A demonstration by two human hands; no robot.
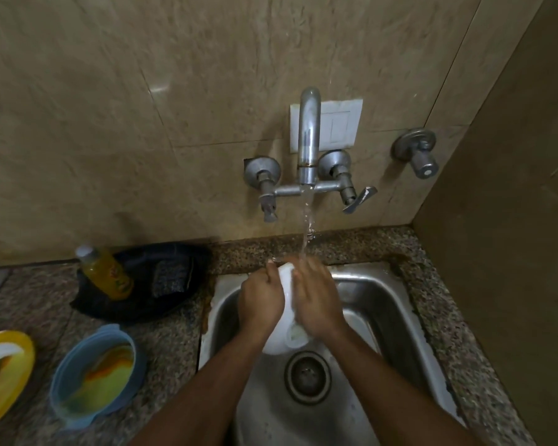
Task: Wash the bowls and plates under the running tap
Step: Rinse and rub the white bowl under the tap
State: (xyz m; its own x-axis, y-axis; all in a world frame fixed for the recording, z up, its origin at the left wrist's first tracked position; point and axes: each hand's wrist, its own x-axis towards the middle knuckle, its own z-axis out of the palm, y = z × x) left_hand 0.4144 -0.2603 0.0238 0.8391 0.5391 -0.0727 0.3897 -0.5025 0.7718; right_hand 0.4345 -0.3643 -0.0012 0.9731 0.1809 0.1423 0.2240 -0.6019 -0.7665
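Over the steel sink [397, 320] I hold a white bowl [279, 341] on edge between both hands. My left hand [260, 304] grips its left side and rim. My right hand [316, 300] lies flat against its inner face, fingers spread. Water runs from the wall tap [308, 136] in a thin stream onto the bowl's top edge and my right fingers. On the counter to the left sit a blue bowl [94, 376] smeared with yellow and orange residue, and a yellow plate [4, 371] with similar residue at the frame's left edge.
A black tray [132, 304] behind the dirty dishes holds a yellow soap bottle [105, 272] and a dark scrub pad [171, 278]. The sink drain [307, 376] lies below my hands. A second valve [419, 152] sticks out of the wall on the right. A side wall closes the right.
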